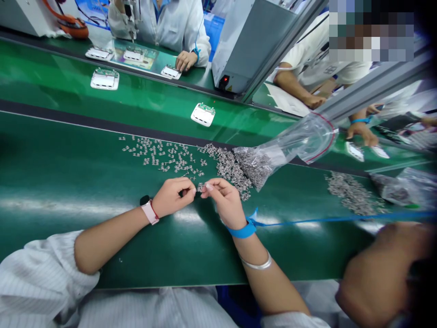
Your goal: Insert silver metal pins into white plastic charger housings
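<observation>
Just in front of the loose parts, my left hand (pixel 174 196) and my right hand (pixel 227 200) meet almost fingertip to fingertip. Between them is a small silvery metal part (pixel 200 187), bent like a clip; its exact kind is too small to tell. My right thumb and fingers pinch it, and my left thumb and forefinger close at its left edge. Beyond my hands lie many similar scattered metal parts (pixel 155 157). A dense pile of them (pixel 228 168) spills from an open clear plastic bag (pixel 290 146) at the right.
The green bench (pixel 51 182) ends at a dark rail. Behind it, white housings with circuit boards (pixel 104 79) lie on a green strip. A blue wrist-strap cord (pixel 307 220) runs right from my right wrist. Another parts pile (pixel 355 193) lies right; co-workers' hands (pixel 186 60) are across.
</observation>
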Motion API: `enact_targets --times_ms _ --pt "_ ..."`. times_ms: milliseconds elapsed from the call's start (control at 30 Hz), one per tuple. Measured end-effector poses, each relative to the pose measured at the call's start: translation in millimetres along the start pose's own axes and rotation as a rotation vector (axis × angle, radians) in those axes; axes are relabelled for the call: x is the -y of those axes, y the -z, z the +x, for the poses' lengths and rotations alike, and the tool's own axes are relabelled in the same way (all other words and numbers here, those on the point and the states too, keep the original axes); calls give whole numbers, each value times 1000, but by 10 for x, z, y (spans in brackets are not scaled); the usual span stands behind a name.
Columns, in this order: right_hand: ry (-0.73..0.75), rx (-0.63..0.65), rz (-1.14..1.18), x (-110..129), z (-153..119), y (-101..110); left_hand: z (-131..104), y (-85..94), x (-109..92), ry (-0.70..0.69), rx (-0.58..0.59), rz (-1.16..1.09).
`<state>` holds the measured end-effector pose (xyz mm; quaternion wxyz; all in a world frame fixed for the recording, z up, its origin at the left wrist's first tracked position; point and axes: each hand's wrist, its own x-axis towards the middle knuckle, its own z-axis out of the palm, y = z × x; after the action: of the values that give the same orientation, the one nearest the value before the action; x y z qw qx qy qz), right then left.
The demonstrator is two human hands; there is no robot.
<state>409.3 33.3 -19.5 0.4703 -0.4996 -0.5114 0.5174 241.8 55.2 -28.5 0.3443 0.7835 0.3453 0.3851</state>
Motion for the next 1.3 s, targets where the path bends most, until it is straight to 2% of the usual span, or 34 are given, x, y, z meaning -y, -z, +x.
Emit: enact_targets --times_ms 267,500,767,1000,1100,1200,1300 --pt "-156 28 187 -24 27 34 12 1 -5 3 17 14" --pt "-148 17 297 -30 34 20 15 28 0 86 27 -183" --pt "101 106 194 -39 2 73 52 43 9 243 208 -562" --pt "182 212 76 29 -8 93 58 40 50 292 298 -676" --pt "294 188 -118 97 -34 69 64 29 55 309 298 -675" --pt "501 122 -428 155 -75 42 68 28 45 333 310 -670" --pt "662 133 -640 162 -93 33 62 32 35 359 319 -670"
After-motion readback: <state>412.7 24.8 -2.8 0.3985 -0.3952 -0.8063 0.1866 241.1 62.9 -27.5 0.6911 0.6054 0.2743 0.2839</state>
